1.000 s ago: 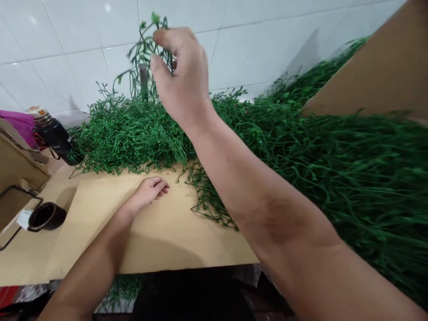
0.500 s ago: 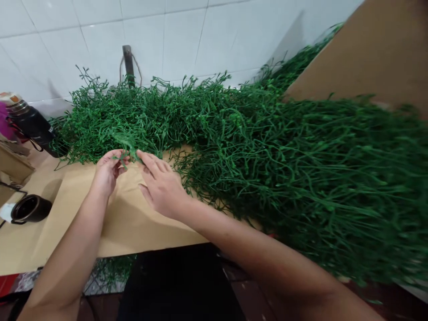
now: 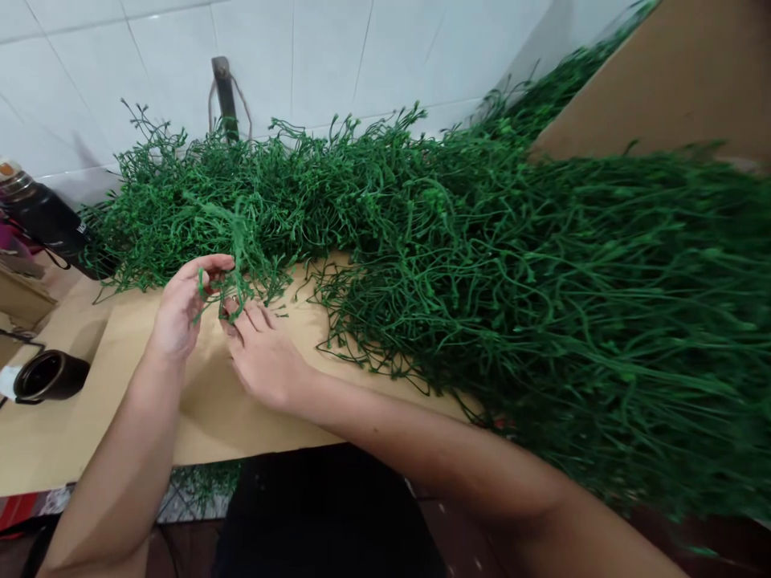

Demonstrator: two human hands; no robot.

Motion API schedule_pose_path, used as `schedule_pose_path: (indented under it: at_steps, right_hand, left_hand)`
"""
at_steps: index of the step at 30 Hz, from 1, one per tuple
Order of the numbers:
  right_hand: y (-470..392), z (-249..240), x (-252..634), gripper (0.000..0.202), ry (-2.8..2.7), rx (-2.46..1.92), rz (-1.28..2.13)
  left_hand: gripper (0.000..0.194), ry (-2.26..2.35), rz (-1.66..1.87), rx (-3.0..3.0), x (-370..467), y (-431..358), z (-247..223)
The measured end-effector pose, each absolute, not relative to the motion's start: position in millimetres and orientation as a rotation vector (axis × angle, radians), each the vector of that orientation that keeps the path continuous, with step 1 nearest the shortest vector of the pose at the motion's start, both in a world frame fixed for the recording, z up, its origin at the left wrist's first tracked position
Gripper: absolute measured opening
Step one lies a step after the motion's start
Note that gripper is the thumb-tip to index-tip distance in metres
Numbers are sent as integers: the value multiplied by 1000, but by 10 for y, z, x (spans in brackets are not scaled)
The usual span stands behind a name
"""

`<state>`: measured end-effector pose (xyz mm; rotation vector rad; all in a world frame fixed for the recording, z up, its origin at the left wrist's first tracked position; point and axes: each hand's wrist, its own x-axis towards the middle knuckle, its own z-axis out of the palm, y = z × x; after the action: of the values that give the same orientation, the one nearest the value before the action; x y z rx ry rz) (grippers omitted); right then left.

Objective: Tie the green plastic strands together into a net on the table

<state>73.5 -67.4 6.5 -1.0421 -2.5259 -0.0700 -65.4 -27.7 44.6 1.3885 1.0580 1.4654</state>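
Note:
Thin green branching stems [image 3: 239,261], which look like artificial greenery, stand up between my two hands over the brown table covering. My left hand [image 3: 179,309] curls its fingers around their left side, with one looped stem by the thumb. From the right, my right hand [image 3: 265,353] pinches the lower ends at its fingertips; its palm faces down, close to the covering. Behind both hands, a long heap of similar stems [image 3: 337,189] lies along the wall, and a thicker pile [image 3: 560,297] spreads to the right.
On the left stand a dark mug [image 3: 69,377] and a tilted black bottle [image 3: 45,217]. A cardboard sheet [image 3: 668,88] rises at the upper right. Against the tiled wall leans a dark bar [image 3: 225,100] with cord. More greenery [image 3: 208,486] shows below the table's front edge.
Both hands have drawn slightly nearer to me with the stems, which now spread more upright between them. My right hand has shifted left and down. The camera view has moved slightly.

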Motion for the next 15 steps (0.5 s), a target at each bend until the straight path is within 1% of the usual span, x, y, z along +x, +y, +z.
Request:
schedule_pose_path:
  at_steps: [6, 9, 12, 13, 15]
  right_hand:
    - [-687, 105, 647, 48, -2599, -1099, -64]
    - [-678, 116, 633, 47, -2594, -1122, -93]
    - [-672, 40, 617, 45, -2586, -1081, -152]
    - [-672, 3, 612, 44, -2584, -1061, -165]
    - [-669, -64, 607, 42, -2575, -1027, -180]
  left_hand:
    - [31, 1231, 1564, 1632, -670, -258, 399]
    - [26, 1416, 1483, 1790, -651, -265, 388]
    - [32, 1601, 1369, 1859, -611, -265, 389]
    - [34, 1621, 1351, 1843, -601, -256, 385]
    - [31, 1601, 1356, 1753, -601, -220, 370]
